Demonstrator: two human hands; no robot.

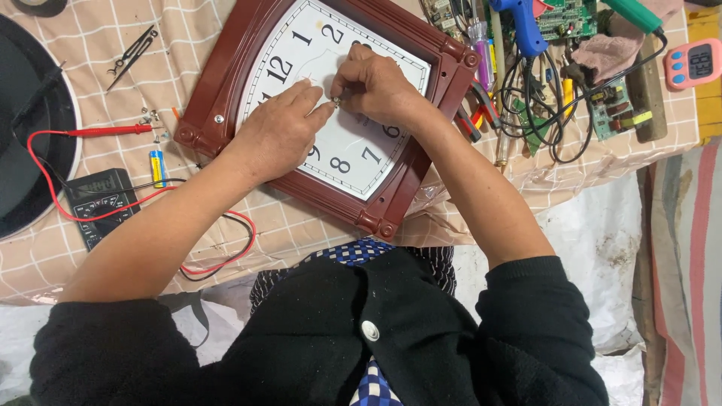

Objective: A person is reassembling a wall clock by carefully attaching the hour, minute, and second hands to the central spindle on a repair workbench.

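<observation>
wall clock (pixel 361 162) flat on checked cloth (pixel 90 45), face up, no cover seen | l hand (pixel 274 135) + r hand (pixel 380 86) meet at dial centre, both pinched on small metal part (pixel 336 100) | hands of clock not seen fitted, prob still to do | multimeter (pixel 98 203), battery (pixel 156 167) left of it

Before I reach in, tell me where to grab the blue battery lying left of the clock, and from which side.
Pinch the blue battery across its round middle, coming straight down from above. It lies flat on the checked cloth with its long axis running toward and away from you, so its left and right sides are bare. Mind the black meter and its red lead close by on the left.
</observation>
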